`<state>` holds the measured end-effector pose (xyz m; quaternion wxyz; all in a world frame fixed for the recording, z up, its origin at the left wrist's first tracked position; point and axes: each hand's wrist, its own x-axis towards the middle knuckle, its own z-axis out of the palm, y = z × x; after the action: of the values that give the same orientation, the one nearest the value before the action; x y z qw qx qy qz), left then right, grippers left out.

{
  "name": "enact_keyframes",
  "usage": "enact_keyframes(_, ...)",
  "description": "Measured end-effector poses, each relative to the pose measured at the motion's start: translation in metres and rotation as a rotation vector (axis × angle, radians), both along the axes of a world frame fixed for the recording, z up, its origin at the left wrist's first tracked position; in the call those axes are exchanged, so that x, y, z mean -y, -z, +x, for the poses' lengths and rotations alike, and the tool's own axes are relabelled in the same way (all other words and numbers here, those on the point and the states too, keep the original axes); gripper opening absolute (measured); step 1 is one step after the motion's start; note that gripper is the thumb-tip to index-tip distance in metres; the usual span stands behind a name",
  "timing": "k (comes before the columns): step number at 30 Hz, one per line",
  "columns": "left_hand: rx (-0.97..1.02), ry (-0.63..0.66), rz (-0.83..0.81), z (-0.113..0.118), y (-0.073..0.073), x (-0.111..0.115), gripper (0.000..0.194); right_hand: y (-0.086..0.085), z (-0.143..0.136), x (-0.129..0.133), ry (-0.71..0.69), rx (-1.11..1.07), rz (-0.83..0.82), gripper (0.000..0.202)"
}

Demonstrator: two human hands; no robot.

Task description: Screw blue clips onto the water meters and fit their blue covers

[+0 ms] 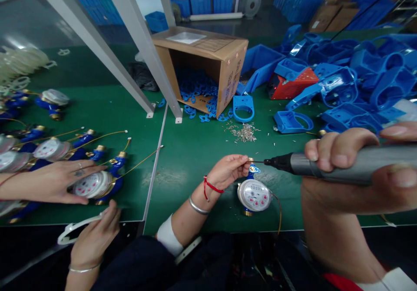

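Note:
My right hand (345, 152) is wrapped around a grey electric screwdriver (299, 163), which lies level with its thin bit pointing left. At the tip of that bit, my left hand (230, 169) has thumb and fingers pinched together; whatever is between them is too small to make out. Just below the fingertips is a water meter (256, 194) with a clear round dial and a thin yellow-brown cable. A small blue piece (254, 169) sits by the meter's upper brass end, partly behind my fingers.
A pile of screws (244, 132) lies beyond the meter. An open carton (202, 47) holds small blue parts. Blue plastic housings (339, 87) heap up at right. On the left, a co-worker's hand (61, 180) rests among several meters; another hand (94, 239) holds a white ring.

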<state>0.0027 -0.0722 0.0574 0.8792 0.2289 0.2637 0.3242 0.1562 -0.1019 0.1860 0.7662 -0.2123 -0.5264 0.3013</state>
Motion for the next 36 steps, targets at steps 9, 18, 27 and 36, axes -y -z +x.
enact_keyframes(9,-0.043,-0.024,0.028,0.001,-0.002,0.004,0.023,-0.005,0.002,0.007,0.023,-0.005,-0.05,0.024)
enact_keyframes(18,-0.019,-0.003,0.041,-0.001,-0.005,0.005,0.024,-0.005,0.001,0.01,0.018,-0.034,-0.089,0.028)
enact_keyframes(27,-0.17,0.016,0.288,-0.002,0.0,0.003,0.031,-0.006,-0.004,0.008,-0.014,0.053,-0.02,0.022)
enact_keyframes(36,-0.839,-0.086,1.12,-0.003,0.011,-0.003,0.029,0.013,0.009,0.004,0.053,0.038,-0.048,0.025)
